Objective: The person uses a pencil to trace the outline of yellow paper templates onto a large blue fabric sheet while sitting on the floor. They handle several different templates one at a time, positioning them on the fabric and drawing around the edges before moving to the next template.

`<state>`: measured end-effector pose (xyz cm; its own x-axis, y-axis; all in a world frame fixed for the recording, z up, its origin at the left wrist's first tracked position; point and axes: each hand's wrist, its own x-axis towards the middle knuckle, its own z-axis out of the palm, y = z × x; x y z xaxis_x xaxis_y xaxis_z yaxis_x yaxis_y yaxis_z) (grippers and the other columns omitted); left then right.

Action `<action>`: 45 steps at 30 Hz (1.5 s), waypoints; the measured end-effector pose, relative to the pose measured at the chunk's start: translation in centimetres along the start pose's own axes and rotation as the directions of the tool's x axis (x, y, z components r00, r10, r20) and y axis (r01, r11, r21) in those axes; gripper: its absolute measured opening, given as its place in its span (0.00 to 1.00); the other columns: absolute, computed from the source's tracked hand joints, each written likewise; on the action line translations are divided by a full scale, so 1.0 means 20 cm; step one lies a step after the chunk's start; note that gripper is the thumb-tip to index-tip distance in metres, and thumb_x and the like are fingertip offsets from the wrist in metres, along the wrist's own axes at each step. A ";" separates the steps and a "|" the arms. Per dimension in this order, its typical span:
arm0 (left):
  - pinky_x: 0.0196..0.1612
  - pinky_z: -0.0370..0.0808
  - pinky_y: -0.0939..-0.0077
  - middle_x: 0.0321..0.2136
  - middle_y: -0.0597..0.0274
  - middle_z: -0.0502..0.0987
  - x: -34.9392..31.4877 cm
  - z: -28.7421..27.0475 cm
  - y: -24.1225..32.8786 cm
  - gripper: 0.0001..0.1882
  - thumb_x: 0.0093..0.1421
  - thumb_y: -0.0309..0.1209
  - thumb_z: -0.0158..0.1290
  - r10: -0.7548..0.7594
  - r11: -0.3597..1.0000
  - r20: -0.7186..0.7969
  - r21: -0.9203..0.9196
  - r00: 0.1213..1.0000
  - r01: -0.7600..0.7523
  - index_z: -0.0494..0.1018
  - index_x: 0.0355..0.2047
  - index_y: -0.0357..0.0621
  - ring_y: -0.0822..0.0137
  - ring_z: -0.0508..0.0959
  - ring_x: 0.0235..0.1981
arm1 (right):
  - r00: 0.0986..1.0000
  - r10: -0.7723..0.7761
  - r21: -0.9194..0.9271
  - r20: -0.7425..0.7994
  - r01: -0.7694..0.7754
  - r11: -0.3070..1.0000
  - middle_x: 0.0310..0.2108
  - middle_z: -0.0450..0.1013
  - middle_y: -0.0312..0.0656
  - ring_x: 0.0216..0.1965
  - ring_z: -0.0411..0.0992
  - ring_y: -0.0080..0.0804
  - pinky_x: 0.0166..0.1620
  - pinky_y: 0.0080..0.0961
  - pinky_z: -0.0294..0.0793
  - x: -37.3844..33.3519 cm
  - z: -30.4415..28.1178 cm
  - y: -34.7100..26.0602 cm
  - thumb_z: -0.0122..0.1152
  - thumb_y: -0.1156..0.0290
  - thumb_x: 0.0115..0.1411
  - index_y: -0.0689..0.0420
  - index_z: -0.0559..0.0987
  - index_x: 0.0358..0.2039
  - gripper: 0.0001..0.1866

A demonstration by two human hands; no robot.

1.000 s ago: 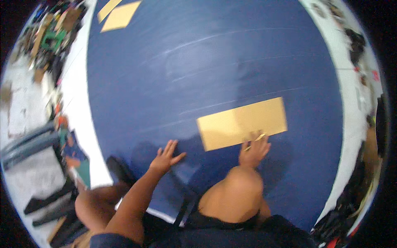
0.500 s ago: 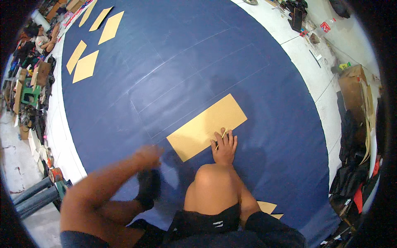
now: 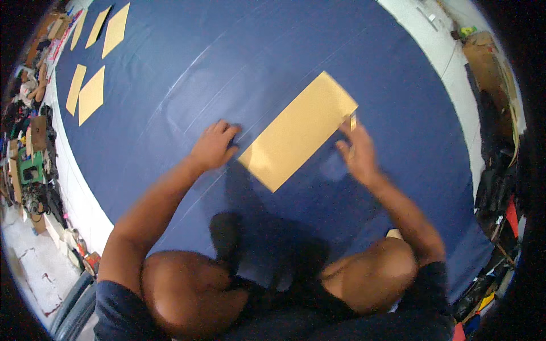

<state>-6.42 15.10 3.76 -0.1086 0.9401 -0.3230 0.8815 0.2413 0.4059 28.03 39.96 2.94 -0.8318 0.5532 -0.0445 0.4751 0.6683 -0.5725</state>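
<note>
A yellow rectangular card lies at a slant on a wide dark blue sheet. Close to the card's left corner is my left hand, its fingers bent and thumb apart, with nothing in it. My right hand, somewhat blurred, is at the card's right corner. A thin, pale yellow stick, like a pencil, rests among its fingers; its tip cannot be made out. Thin light lines run across the blue sheet, some of them beside the card.
Several smaller yellow cards lie on the sheet at the far left. Boxes, a green stool and clutter line the left edge, where another person sits. A brown box stands at right. My bent knees frame the near side.
My left hand has moved up and right to the card's left corner. My right hand has gone from the card's near edge to its right corner. My knees have spread, and the view has shifted.
</note>
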 end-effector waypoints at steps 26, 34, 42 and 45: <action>0.73 0.46 0.36 0.72 0.46 0.56 0.29 0.12 -0.13 0.35 0.55 0.50 0.64 0.459 0.888 -0.104 0.025 0.882 -0.459 0.72 0.64 0.66 0.36 0.53 0.73 | 0.941 0.247 -0.135 -0.233 -0.283 0.950 0.70 0.64 0.43 0.73 0.53 0.52 0.74 0.53 0.43 -0.29 0.71 -0.57 0.60 0.51 0.66 0.51 0.72 0.62 0.28; 0.73 0.46 0.34 0.72 0.47 0.56 0.31 0.09 -0.12 0.36 0.53 0.54 0.66 0.453 0.892 -0.047 0.034 0.891 -0.451 0.73 0.63 0.71 0.35 0.53 0.72 | 0.932 0.248 -0.167 -0.263 -0.297 0.940 0.70 0.65 0.40 0.74 0.53 0.50 0.74 0.51 0.45 -0.28 0.74 -0.59 0.60 0.54 0.67 0.51 0.74 0.61 0.25; 0.73 0.45 0.33 0.72 0.46 0.55 0.31 0.07 -0.11 0.33 0.54 0.49 0.67 0.452 0.891 -0.008 0.053 0.892 -0.451 0.74 0.62 0.73 0.34 0.51 0.73 | 0.929 0.239 -0.089 -0.281 -0.274 0.958 0.68 0.67 0.39 0.74 0.54 0.49 0.74 0.51 0.45 -0.28 0.72 -0.58 0.58 0.62 0.67 0.50 0.75 0.58 0.20; 0.73 0.44 0.33 0.72 0.46 0.54 0.30 0.06 -0.11 0.33 0.54 0.49 0.67 0.453 0.889 0.017 0.063 0.892 -0.453 0.74 0.62 0.73 0.34 0.51 0.73 | 0.935 0.244 -0.095 -0.258 -0.276 0.956 0.69 0.65 0.39 0.74 0.53 0.48 0.74 0.52 0.43 -0.29 0.72 -0.57 0.56 0.59 0.68 0.48 0.73 0.60 0.21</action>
<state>-8.44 20.05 -0.03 0.3102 0.9432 -0.1192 0.8621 -0.2262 0.4534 23.31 21.95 -1.99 -0.5873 0.8088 0.0302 0.7114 0.5336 -0.4573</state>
